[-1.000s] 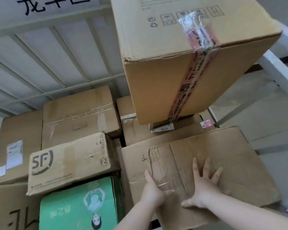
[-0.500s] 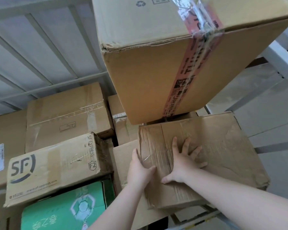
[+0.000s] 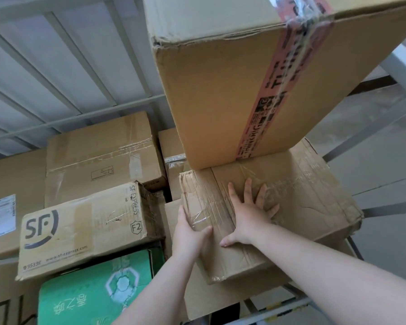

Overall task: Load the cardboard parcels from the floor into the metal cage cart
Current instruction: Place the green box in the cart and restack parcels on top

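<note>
Two hands on crumpled box [image 3: 291,207] in cage [image 3: 80,85].
Left hand [image 3: 190,233] grips its corner; right hand [image 3: 249,214] presses flat, fingers spread.

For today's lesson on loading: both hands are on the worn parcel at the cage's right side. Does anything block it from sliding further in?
Possibly. The large taped box sits right above the worn parcel, seemingly on its far edge. Left hand grips its left end; right hand presses flat on top. What lies behind is hidden.

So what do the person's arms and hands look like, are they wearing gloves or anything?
No gloves. The left hand and right hand are both bare, with no rings, watch or bracelet showing. Both forearms are bare too; no sleeve reaches into view. The fingernails look short and plain.
</note>
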The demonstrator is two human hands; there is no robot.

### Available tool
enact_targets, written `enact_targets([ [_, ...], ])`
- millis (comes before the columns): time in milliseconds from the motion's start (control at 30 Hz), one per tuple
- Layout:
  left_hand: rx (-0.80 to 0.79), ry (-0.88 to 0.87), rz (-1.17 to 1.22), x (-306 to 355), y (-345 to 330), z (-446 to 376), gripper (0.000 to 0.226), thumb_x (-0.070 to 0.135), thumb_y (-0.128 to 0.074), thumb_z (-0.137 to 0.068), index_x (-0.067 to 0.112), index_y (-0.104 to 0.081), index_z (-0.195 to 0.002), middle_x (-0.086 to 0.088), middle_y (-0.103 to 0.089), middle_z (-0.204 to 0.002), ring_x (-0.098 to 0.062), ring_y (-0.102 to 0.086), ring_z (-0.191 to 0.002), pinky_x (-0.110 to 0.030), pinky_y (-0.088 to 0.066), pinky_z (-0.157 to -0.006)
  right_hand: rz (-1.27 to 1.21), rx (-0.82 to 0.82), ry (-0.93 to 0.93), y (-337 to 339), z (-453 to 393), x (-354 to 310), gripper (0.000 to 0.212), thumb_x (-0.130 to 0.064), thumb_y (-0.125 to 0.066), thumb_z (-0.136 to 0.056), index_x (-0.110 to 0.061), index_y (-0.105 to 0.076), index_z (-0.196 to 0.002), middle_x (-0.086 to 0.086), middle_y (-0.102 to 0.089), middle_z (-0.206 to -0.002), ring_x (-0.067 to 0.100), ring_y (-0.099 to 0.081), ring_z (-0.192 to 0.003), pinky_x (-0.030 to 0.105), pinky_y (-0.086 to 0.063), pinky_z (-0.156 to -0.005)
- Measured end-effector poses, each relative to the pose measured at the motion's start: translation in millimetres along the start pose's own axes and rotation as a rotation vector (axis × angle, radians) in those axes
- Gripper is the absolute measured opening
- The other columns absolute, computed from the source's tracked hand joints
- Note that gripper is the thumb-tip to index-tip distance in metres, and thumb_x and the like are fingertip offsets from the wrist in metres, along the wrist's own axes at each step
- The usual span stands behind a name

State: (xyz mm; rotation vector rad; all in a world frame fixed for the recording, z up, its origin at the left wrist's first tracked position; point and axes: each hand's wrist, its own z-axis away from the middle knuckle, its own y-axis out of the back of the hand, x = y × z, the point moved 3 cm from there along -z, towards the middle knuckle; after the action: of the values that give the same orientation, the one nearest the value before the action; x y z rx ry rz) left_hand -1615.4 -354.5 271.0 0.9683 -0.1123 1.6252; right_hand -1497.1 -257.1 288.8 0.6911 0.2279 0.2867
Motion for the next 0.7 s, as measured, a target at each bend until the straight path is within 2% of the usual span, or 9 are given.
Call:
enact_targets([
  [133, -0.056, -0.039, 0.036, 12.1, 6.3, 4.9, 0.089, 0.014, -0.073, -0.080, 0.025, -0.021, -0.150, 0.001, -0.043, -0.147, -0.020, -0.043, -0.134, -0.040, -0.037, -0.111, -0.046, 0.042, -0.044, 0.6, 9.9, 3.1, 0.136, -0.064, -0.075, -0.061, -0.035, 0.028, -0.144, 0.006, 0.042, -0.149, 0.043, 0.032, -0.137, 0.074, -0.004, -0.105],
  [233, -0.106, -0.064, 0.008, 17.2, 11.5, 14.1, 0.085, 0.024, -0.072, -0.081, 0.028, -0.022, -0.150, 0.004, -0.043, -0.148, -0.018, -0.045, -0.133, -0.039, -0.039, -0.110, -0.047, 0.056, -0.070, -0.8, 22.4, 1.6, 0.132, -0.067, -0.070, -0.064, -0.033, 0.027, -0.145, 0.006, 0.039, -0.150, 0.041, 0.029, -0.139, 0.073, -0.007, -0.106],
  [300, -0.108, -0.103, -0.067, 12.4, 23.9, 24.9, 0.084, 0.032, -0.069, -0.082, 0.029, -0.020, -0.151, 0.009, -0.038, -0.150, -0.017, -0.041, -0.136, -0.032, -0.037, -0.110, -0.036, 0.073, -0.046, -6.4, 34.0, -9.8, 0.129, -0.069, -0.067, -0.066, -0.028, 0.026, -0.146, 0.007, 0.034, -0.153, 0.038, 0.027, -0.141, 0.071, -0.005, -0.108],
  [367, -0.045, -0.160, -0.163, 3.1, 51.7, 32.3, 0.081, 0.037, -0.066, -0.084, 0.029, -0.020, -0.150, 0.009, -0.034, -0.152, -0.014, -0.036, -0.139, -0.026, -0.034, -0.106, 0.051, 0.122, 0.054, -13.3, 47.0, -35.7, 0.127, -0.071, -0.062, -0.068, -0.024, 0.026, -0.147, 0.009, 0.030, -0.154, 0.035, 0.026, -0.142, 0.067, 0.000, -0.111],
  [467, 0.017, -0.178, -0.337, -26.5, 112.1, 40.5, 0.078, 0.041, -0.065, -0.084, 0.030, -0.024, -0.149, 0.009, -0.035, -0.151, -0.012, -0.035, -0.139, -0.026, -0.034, -0.105, 0.244, 0.190, 0.341, -31.0, 66.8, -92.0, 0.122, -0.071, -0.058, -0.072, -0.024, 0.026, -0.147, 0.010, 0.032, -0.154, 0.033, 0.031, -0.140, 0.059, 0.012, -0.112],
  [533, 0.045, -0.077, -0.482, -60.7, 156.5, 40.8, 0.079, 0.044, -0.064, -0.083, 0.030, -0.023, -0.149, 0.006, -0.034, -0.152, -0.016, -0.035, -0.138, -0.031, -0.037, -0.106, 0.342, 0.161, 0.545, -51.2, 77.3, -132.9, 0.117, -0.066, -0.059, -0.076, -0.024, 0.023, -0.148, 0.009, 0.031, -0.154, 0.032, 0.032, -0.140, 0.057, 0.014, -0.113],
  [567, 0.059, 0.026, -0.508, -80.9, 177.1, 40.4, 0.080, 0.044, -0.065, -0.083, 0.028, -0.023, -0.149, 0.003, -0.034, -0.152, -0.019, -0.038, -0.136, -0.033, -0.040, -0.105, 0.390, 0.124, 0.616, -65.0, 80.7, -151.9, 0.114, -0.063, -0.060, -0.078, -0.025, 0.021, -0.148, 0.008, 0.030, -0.154, 0.032, 0.030, -0.140, 0.057, 0.012, -0.114],
  [667, 0.037, 0.347, -0.445, -135.6, 219.1, 41.6, 0.081, 0.036, -0.065, -0.085, 0.021, -0.019, -0.151, -0.008, -0.037, -0.150, -0.022, -0.054, -0.110, -0.030, -0.045, -0.086, 0.528, -0.001, 0.687, -116.0, 78.3, -196.4, 0.102, -0.046, -0.063, -0.085, -0.029, 0.013, -0.151, 0.007, 0.026, -0.156, 0.037, 0.023, -0.143, 0.062, 0.002, -0.113],
  [700, 0.022, 0.420, -0.433, -151.9, 226.3, 40.8, 0.081, 0.033, -0.064, -0.087, 0.019, -0.017, -0.152, -0.009, -0.038, -0.149, -0.022, -0.055, -0.107, -0.028, -0.045, -0.084, 0.581, -0.053, 0.695, -134.5, 75.8, -208.1, 0.097, -0.036, -0.062, -0.088, -0.030, 0.011, -0.151, 0.008, 0.025, -0.157, 0.039, 0.021, -0.143, 0.065, -0.002, -0.111],
])
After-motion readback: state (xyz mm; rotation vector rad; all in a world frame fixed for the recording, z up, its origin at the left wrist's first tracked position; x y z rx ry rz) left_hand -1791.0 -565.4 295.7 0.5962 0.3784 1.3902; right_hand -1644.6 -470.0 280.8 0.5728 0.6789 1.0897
